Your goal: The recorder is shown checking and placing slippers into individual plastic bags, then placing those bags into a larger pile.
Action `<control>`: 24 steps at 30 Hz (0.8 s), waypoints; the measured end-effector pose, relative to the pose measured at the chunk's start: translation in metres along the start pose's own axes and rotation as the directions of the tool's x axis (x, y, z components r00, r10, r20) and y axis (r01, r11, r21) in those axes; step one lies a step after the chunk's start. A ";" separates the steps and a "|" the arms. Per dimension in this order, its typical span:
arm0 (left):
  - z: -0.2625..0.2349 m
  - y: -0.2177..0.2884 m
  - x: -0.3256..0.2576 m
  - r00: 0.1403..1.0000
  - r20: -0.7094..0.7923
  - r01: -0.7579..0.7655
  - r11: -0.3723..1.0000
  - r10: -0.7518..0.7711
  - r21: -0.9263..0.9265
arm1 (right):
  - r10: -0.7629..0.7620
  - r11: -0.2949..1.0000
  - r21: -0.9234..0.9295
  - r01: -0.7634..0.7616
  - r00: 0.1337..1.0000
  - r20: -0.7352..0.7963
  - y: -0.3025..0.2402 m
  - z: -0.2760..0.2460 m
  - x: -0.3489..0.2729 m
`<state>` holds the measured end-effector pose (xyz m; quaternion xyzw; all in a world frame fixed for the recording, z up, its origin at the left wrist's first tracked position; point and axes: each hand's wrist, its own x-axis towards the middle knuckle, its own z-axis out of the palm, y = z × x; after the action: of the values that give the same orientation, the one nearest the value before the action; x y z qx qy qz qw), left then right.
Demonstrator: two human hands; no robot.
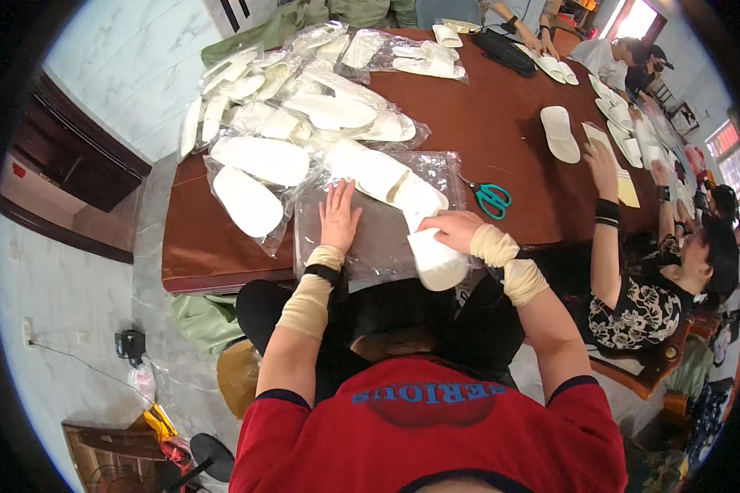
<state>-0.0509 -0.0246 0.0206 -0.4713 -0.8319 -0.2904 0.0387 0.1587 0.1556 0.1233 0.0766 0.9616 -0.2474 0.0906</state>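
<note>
My left hand (339,218) lies with its fingers spread on a clear plastic bag (325,256) near the table's front edge. My right hand (456,230) is closed on a white slipper (442,267), which overhangs that edge with its rounded end toward me. Just beyond, another white slipper (386,177) rests on the bag; whether it is partly inside cannot be seen. To the left of my left hand are bagged white slippers (251,201). Teal-handled scissors (493,200) lie to the right of my right hand.
A heap of bagged white slippers (329,107) covers the far left of the brown table (501,107). A single slipper (560,135) lies toward the right. Beside it, a co-worker's hand (602,171) is over a yellowish sheet (625,189). Other people handle slippers farther along.
</note>
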 end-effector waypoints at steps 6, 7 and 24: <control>0.032 0.004 0.006 0.992 0.009 0.125 0.971 -0.129 0.204 | -0.055 0.978 -0.197 0.069 0.996 0.074 0.019 -0.014 0.036; 0.033 0.005 0.004 0.990 0.006 0.138 0.970 -0.142 0.200 | -0.121 0.972 -0.202 0.124 0.992 0.025 0.015 -0.014 0.045; 0.030 0.004 0.006 0.986 -0.034 0.169 0.976 -0.166 0.135 | 0.192 0.887 -0.280 -0.366 0.845 -0.499 0.113 -0.098 0.057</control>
<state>-0.0441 -0.0030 -0.0004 -0.3924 -0.8861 -0.2401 0.0560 0.1120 0.3069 0.1439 0.2560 0.9622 -0.0234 -0.0904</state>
